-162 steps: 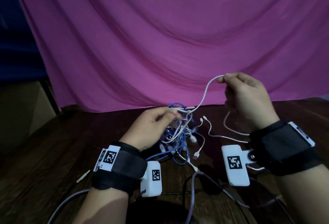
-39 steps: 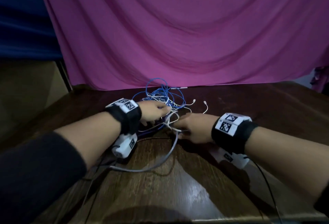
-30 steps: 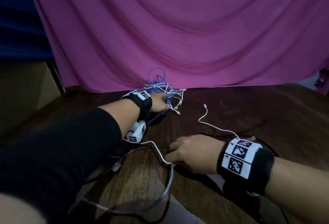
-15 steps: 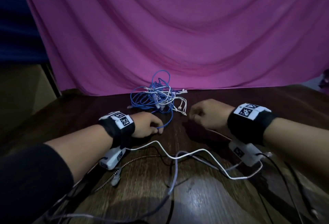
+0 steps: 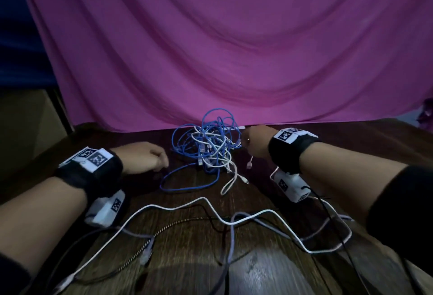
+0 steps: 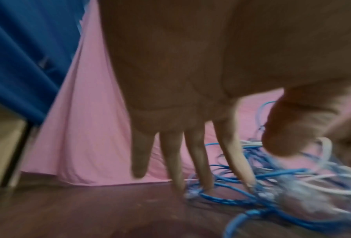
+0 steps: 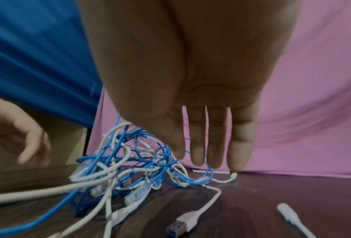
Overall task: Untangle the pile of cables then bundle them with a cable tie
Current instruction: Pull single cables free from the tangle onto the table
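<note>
A tangled pile of blue and white cables (image 5: 207, 144) lies at the back of the wooden table (image 5: 234, 271), near the curtain. My left hand (image 5: 161, 161) hovers at its left side. The left fingers (image 6: 199, 161) point straight down among blue loops (image 6: 221, 196) and hold nothing. My right hand (image 5: 246, 140) is at the pile's right edge, and its straight fingers (image 7: 217, 145) reach just over the pile (image 7: 130, 161). One long white cable (image 5: 210, 203) lies apart across the table in front. A thin white strip (image 7: 211, 172) lies by the curtain.
A pink curtain (image 5: 222, 48) hangs right behind the pile, with blue cloth (image 6: 18, 56) to the left. A USB plug (image 7: 182, 223) and a white connector (image 7: 288, 214) lie right of the pile. Black, grey and braided wires (image 5: 178, 222) trail over the near table.
My right hand pulled one white cable out of the pile and left it across the front of the table. It has since reached to the pile's right edge. The left hand has barely moved.
</note>
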Demonstrator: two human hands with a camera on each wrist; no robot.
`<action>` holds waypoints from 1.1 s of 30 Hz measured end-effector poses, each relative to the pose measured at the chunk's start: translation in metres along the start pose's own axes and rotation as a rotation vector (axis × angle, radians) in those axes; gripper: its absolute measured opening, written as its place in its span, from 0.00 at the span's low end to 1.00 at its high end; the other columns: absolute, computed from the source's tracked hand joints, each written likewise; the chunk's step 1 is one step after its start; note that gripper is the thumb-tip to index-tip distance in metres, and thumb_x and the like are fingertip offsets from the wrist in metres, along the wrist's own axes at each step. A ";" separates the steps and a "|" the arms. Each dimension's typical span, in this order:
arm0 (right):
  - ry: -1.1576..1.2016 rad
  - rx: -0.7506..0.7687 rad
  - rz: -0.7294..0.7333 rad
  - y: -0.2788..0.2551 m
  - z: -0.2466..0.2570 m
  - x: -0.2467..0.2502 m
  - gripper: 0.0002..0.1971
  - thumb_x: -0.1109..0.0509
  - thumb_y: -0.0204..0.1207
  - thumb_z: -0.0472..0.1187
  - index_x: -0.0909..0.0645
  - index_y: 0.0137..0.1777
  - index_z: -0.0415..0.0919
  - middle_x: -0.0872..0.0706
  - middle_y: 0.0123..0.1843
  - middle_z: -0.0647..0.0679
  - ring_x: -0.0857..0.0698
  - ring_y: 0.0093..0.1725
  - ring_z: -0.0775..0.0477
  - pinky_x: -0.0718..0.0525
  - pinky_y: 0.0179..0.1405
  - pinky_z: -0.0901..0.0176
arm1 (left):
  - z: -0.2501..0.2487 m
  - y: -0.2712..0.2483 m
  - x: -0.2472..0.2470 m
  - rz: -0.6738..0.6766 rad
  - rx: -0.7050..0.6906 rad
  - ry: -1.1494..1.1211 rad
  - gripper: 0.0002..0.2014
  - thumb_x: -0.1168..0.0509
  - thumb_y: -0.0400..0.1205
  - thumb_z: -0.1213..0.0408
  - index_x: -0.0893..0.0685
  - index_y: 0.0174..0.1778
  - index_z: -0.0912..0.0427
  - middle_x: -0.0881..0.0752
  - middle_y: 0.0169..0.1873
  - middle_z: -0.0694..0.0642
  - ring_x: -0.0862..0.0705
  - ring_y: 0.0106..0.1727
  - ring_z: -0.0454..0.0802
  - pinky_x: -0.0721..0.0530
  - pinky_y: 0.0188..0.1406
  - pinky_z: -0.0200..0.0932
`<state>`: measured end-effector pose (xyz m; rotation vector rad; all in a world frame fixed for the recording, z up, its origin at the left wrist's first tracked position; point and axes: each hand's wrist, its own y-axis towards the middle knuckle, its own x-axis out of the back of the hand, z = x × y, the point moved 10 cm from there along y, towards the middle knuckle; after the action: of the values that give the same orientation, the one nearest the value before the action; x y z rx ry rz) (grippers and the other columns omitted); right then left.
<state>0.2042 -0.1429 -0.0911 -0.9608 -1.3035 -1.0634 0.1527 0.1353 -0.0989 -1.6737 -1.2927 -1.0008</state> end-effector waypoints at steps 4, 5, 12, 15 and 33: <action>0.005 -0.036 0.055 0.017 -0.002 -0.019 0.17 0.34 0.82 0.40 0.16 0.69 0.41 0.12 0.65 0.41 0.11 0.59 0.37 0.15 0.37 0.59 | -0.057 0.009 0.005 -0.280 -0.196 -0.153 0.24 0.26 0.80 0.51 0.20 0.73 0.44 0.16 0.68 0.51 0.14 0.64 0.49 0.21 0.74 0.47; 0.016 -0.036 0.072 0.020 -0.003 -0.024 0.17 0.33 0.82 0.41 0.17 0.70 0.42 0.12 0.65 0.42 0.11 0.57 0.38 0.17 0.31 0.64 | -0.075 0.009 0.004 -0.337 -0.244 -0.148 0.32 0.26 0.79 0.46 0.27 0.80 0.42 0.24 0.75 0.54 0.19 0.71 0.49 0.26 0.79 0.45; -0.121 -0.113 0.218 0.030 -0.026 -0.053 0.13 0.24 0.74 0.47 0.10 0.53 0.40 0.08 0.51 0.42 0.10 0.46 0.41 0.19 0.35 0.60 | -0.134 0.046 -0.061 -0.098 -0.224 0.361 0.27 0.33 0.76 0.31 0.19 0.69 0.33 0.67 0.88 0.61 0.46 0.88 0.73 0.39 0.86 0.62; -0.129 -0.149 0.255 0.025 -0.051 -0.054 0.08 0.24 0.75 0.41 0.12 0.52 0.40 0.08 0.50 0.43 0.08 0.48 0.42 0.17 0.39 0.57 | -0.124 0.055 -0.047 -0.158 -0.262 0.288 0.20 0.29 0.75 0.33 0.16 0.42 0.48 0.48 0.87 0.64 0.25 0.79 0.61 0.27 0.78 0.47; 1.022 -0.250 -0.392 -0.042 -0.105 0.091 0.01 0.27 0.80 0.29 0.16 0.47 0.34 0.19 0.36 0.37 0.21 0.32 0.42 0.15 0.33 0.56 | -0.132 -0.015 0.041 -0.808 -0.560 -0.085 0.04 0.36 0.82 0.60 0.17 0.51 0.53 0.17 0.48 0.52 0.17 0.51 0.53 0.17 0.56 0.54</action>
<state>0.1890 -0.2598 -0.0077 -0.2091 -0.5008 -1.7320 0.1290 0.0321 -0.0090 -1.5897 -1.9354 -1.9188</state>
